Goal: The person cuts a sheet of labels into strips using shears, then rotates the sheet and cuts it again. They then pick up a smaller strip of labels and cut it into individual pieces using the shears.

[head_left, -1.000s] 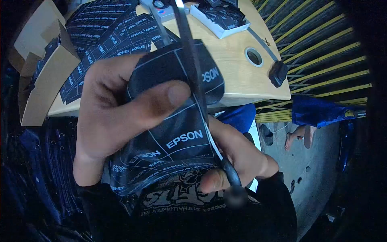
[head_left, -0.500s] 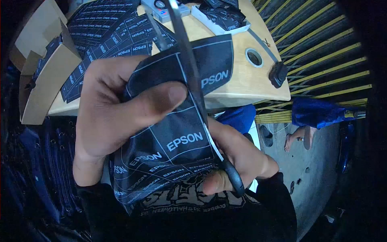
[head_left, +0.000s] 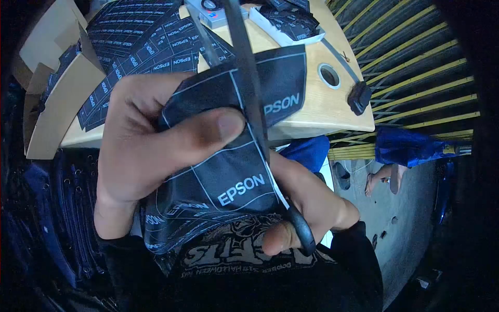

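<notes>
A black sheet printed with EPSON (head_left: pixel 228 177) is pinched in my left hand (head_left: pixel 156 135), its thumb flat on top and its fingers behind. My right hand (head_left: pixel 306 203) is closed round the black handle of a pair of large scissors (head_left: pixel 249 78). One long blade runs up across the front of the sheet, just beside my left thumb; the other blade shows behind the sheet's upper edge, so the blades are apart. The lower part of the sheet hangs in folds before my printed black shirt.
Beyond my hands, a wooden table (head_left: pixel 348 117) bears more printed black sheets (head_left: pixel 156 49), an open cardboard box (head_left: pixel 65 104), a white tray (head_left: pixel 280 36), a tape roll (head_left: pixel 328 76) and a black object (head_left: pixel 358 98). A person's foot (head_left: pixel 370 184) shows on the floor at right.
The sheet's top and my left thumb have shifted slightly right, and its lower folds have bunched up. The scissors have moved slightly right at the blades.
</notes>
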### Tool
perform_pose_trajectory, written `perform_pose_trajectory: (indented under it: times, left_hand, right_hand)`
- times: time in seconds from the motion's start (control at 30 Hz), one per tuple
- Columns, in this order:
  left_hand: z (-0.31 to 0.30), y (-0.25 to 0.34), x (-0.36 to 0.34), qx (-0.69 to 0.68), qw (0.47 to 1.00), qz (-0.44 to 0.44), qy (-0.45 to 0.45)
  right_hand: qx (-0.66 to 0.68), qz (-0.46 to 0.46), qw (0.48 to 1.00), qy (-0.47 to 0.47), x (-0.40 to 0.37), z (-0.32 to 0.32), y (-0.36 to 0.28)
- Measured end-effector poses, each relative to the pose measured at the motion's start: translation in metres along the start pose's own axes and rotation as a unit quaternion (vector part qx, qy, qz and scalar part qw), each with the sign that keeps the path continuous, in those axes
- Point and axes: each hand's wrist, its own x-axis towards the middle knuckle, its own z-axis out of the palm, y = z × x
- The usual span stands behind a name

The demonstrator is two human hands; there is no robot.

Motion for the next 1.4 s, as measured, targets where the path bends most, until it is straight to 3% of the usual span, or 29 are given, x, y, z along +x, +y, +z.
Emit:
perform_pose_trajectory:
  times: [0.37,0.47,0.53,0.6,0.67,0.77,0.8,0.87,0.93,0.97,1.0,1.07,1.3,1.33,1.4]
  left_hand:
    - [-0.006,0.0,0.001,-0.026,0.999,0.032,0.011]
    - [-0.014,-0.001,0.008,-0.032,0.999,0.043,0.011]
    - [-0.02,-0.005,0.007,-0.013,0.998,0.052,0.042]
    - [-0.028,-0.007,0.005,0.025,0.992,0.067,0.107]
    - [-0.035,0.0,0.005,0.041,0.99,0.029,0.13]
    - [-0.073,-0.005,0.004,0.052,0.978,0.013,0.2]
    - [-0.079,-0.003,0.004,0.052,0.98,0.015,0.194]
    - [-0.086,0.001,0.0,0.175,0.955,-0.007,0.239]
    - [-0.098,-0.006,-0.001,0.158,0.961,0.018,0.224]
    - [-0.099,-0.01,-0.002,0.151,0.96,0.015,0.234]
    - [-0.098,-0.011,-0.002,0.145,0.959,0.013,0.245]
    - [-0.094,-0.014,-0.001,0.152,0.952,0.02,0.264]
    - [-0.089,-0.019,-0.012,0.14,0.962,-0.029,0.232]
    - [-0.082,-0.02,-0.013,0.195,0.955,-0.033,0.221]
    - [-0.063,-0.022,-0.013,0.312,0.924,-0.048,0.214]
  right_hand:
    - [0.011,0.012,1.0,0.004,0.0,0.003,0.008]
    - [-0.035,-0.027,0.999,-0.003,-0.002,-0.002,0.014]
    - [-0.027,0.215,0.966,-0.14,-0.005,-0.015,-0.001]
    - [0.02,0.2,0.968,-0.152,-0.02,-0.029,0.011]
    - [0.13,0.162,0.967,-0.146,-0.033,-0.051,0.012]
    - [-0.081,0.236,0.968,0.002,-0.037,-0.074,-0.014]
    - [-0.177,0.301,0.937,0.009,-0.03,-0.079,-0.029]
    - [-0.113,0.311,0.94,0.081,-0.027,-0.09,-0.029]
    - [-0.119,0.289,0.937,0.155,-0.02,-0.11,-0.019]
    - [-0.206,0.265,0.922,0.194,-0.017,-0.115,-0.01]
    - [-0.332,0.282,0.885,0.164,-0.005,-0.114,-0.02]
    - [-0.466,0.217,0.846,0.141,-0.002,-0.128,0.005]
    - [-0.514,0.191,0.822,0.155,0.018,-0.131,0.017]
    - [-0.516,0.186,0.822,0.154,0.018,-0.127,0.014]
    - [-0.527,0.057,0.827,0.188,0.014,-0.119,0.01]
